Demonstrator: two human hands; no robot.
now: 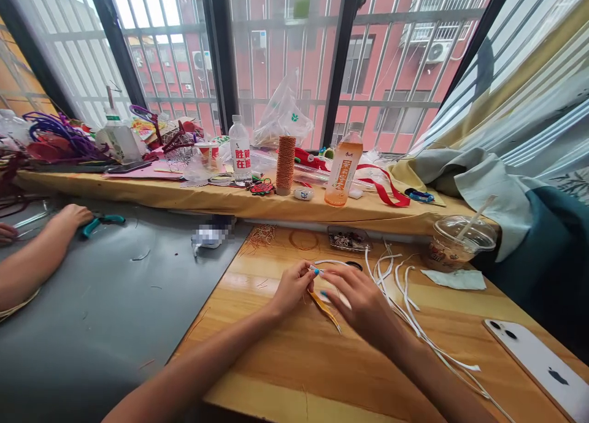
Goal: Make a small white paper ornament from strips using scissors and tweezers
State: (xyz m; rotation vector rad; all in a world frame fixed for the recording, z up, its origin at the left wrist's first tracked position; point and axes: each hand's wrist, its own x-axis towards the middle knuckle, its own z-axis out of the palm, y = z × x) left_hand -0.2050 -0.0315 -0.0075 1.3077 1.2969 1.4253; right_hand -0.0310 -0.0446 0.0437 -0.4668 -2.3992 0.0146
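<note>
My left hand (293,286) is closed in a pinch, with a small white piece, seemingly the end of a white cord, between thumb and index finger. Close against it, my right hand (356,297) has its thumb apart from the index finger. The right fingertips reach the pinched spot, and whether they touch the piece is hard to make out. Below both hands, yellow tweezers (326,312) lie on the wooden table (276,374). Several white cords (405,309) spread to the right of my right hand, some running under the wrist.
A co-worker's hand (73,217) rests by teal-handled pliers (102,225) on the grey mat (115,300). Behind my hands are a tray of small parts (348,239) and copper-coloured wire (261,237). A plastic cup (453,245) and a phone (543,364) lie right. Bottles line the ledge (216,199).
</note>
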